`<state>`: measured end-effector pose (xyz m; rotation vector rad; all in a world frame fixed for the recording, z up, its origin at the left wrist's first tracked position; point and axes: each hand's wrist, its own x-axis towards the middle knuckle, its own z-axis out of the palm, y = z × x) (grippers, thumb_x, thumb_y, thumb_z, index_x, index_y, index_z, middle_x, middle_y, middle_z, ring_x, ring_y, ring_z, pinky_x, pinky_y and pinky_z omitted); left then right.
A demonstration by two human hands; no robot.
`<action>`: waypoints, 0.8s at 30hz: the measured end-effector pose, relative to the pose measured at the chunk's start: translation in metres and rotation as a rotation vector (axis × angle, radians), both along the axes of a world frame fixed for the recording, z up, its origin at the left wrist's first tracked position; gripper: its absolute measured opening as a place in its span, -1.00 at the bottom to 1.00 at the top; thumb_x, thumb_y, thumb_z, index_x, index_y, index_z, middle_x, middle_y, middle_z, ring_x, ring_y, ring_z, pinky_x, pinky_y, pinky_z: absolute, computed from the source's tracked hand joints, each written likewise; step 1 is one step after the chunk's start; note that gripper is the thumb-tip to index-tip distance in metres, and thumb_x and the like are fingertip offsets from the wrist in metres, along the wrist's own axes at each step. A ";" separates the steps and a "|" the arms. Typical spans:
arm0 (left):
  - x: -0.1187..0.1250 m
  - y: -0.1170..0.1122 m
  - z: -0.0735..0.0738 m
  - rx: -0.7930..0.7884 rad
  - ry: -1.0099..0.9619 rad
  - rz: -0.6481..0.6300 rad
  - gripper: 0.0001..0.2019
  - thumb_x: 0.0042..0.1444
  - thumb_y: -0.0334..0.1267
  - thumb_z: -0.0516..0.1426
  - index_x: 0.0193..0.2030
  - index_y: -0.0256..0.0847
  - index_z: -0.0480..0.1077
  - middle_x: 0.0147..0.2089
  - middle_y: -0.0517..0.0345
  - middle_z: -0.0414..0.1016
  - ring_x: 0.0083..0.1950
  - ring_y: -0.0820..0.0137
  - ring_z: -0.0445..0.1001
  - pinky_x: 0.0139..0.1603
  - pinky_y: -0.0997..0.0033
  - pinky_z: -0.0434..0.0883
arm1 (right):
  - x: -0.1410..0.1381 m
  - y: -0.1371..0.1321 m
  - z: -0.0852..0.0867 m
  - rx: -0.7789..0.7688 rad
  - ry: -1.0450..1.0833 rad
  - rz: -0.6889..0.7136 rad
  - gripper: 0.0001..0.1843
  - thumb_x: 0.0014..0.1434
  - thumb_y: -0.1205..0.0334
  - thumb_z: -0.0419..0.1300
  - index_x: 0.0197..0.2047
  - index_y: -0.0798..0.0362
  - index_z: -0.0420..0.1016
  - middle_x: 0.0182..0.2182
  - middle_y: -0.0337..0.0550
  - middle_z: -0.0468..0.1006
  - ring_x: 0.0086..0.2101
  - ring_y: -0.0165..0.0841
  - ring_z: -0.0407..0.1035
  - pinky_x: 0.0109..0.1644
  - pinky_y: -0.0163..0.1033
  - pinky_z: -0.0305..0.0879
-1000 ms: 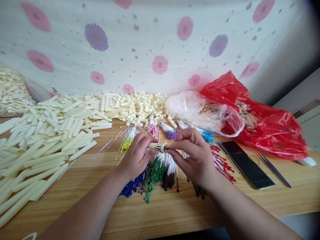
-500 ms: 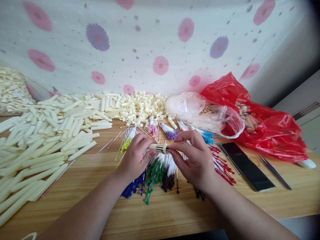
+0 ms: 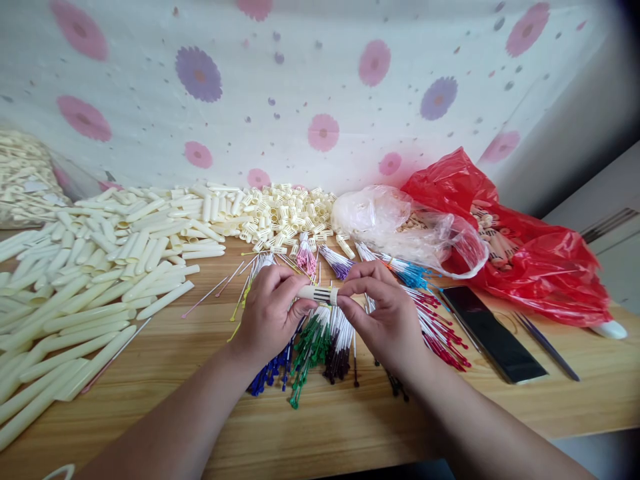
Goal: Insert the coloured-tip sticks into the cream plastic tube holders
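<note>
My left hand (image 3: 273, 307) is closed around one end of a cream slotted pen barrel (image 3: 320, 295), which lies level with dark strips showing in its slots. At its other end, the thumb and fingertips of my right hand (image 3: 383, 310) pinch the rim; any small part between them is hidden. Beneath and around both hands fan out bundles of thin white pen refills with coloured ends: green (image 3: 306, 353), dark brown (image 3: 340, 347), blue (image 3: 270, 367), red (image 3: 440, 327), purple (image 3: 337, 263) and pink (image 3: 305, 253).
Cream pen tubes (image 3: 110, 267) are heaped at the left, with short slotted barrels (image 3: 287, 210) piled at the back. A clear plastic bag (image 3: 370, 207) and a red bag (image 3: 550, 267) stand back right. A phone (image 3: 495, 333) and tweezers (image 3: 547, 347) lie at the right.
My right fingertips have closed against the barrel's end, where a dark bit showed before. The barrel has turned slightly, and my left hand keeps its grip.
</note>
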<state>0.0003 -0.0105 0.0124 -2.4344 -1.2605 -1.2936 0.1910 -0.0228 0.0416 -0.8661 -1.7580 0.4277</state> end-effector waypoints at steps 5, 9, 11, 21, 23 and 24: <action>-0.001 0.001 0.000 0.021 -0.007 0.047 -0.59 0.21 0.05 -0.02 -0.14 -0.23 0.45 -0.25 0.02 0.31 -0.20 0.26 0.32 -0.17 0.25 0.32 | -0.004 -0.001 -0.005 -0.158 0.128 0.095 -0.92 0.14 0.33 0.19 -0.35 0.01 0.52 -0.28 -0.13 0.44 -0.22 -0.32 0.36 -0.10 -0.14 0.32; -0.002 0.000 -0.001 0.002 -0.032 0.033 -0.61 0.22 0.04 -0.02 -0.15 -0.22 0.44 -0.24 0.03 0.30 -0.19 0.27 0.32 -0.16 0.26 0.31 | -0.003 0.000 -0.007 -0.252 0.200 0.212 -0.89 0.16 0.28 0.20 -0.30 -0.02 0.57 -0.21 -0.12 0.46 -0.15 -0.32 0.37 -0.04 -0.12 0.32; -0.002 0.002 -0.003 -0.057 -0.082 -0.031 -0.62 0.23 0.03 -0.03 -0.16 -0.24 0.42 -0.24 0.03 0.31 -0.18 0.28 0.33 -0.16 0.29 0.32 | 0.005 0.003 -0.002 -0.242 0.208 0.214 -0.88 0.16 0.28 0.21 -0.28 -0.05 0.59 -0.20 -0.13 0.47 -0.13 -0.32 0.37 -0.02 -0.12 0.32; 0.004 0.007 -0.002 -0.343 -0.326 -0.205 -0.84 0.11 -0.22 0.15 -0.43 -0.21 0.30 -0.44 0.23 0.30 -0.40 0.44 0.32 -0.34 0.44 0.27 | 0.118 -0.011 -0.007 -0.105 -0.376 -0.131 -0.85 0.18 0.22 0.20 -0.38 0.06 0.53 -0.41 -0.15 0.49 -0.35 -0.35 0.37 -0.25 -0.23 0.30; 0.006 0.003 0.001 -0.405 -0.323 -0.178 -0.85 0.09 -0.28 0.14 -0.46 -0.20 0.30 -0.48 0.26 0.31 -0.46 0.47 0.31 -0.40 0.47 0.25 | 0.134 -0.022 -0.021 -0.161 -0.608 -0.176 -0.85 0.21 0.26 0.15 -0.34 0.07 0.54 -0.37 -0.11 0.51 -0.30 -0.31 0.36 -0.20 -0.19 0.29; 0.007 0.002 0.001 -0.429 -0.323 -0.169 -0.85 0.10 -0.28 0.14 -0.47 -0.20 0.30 -0.50 0.27 0.31 -0.47 0.47 0.30 -0.42 0.48 0.24 | 0.141 -0.028 -0.028 -0.184 -0.706 -0.217 -0.84 0.22 0.27 0.14 -0.32 0.07 0.54 -0.35 -0.09 0.51 -0.28 -0.29 0.36 -0.18 -0.18 0.29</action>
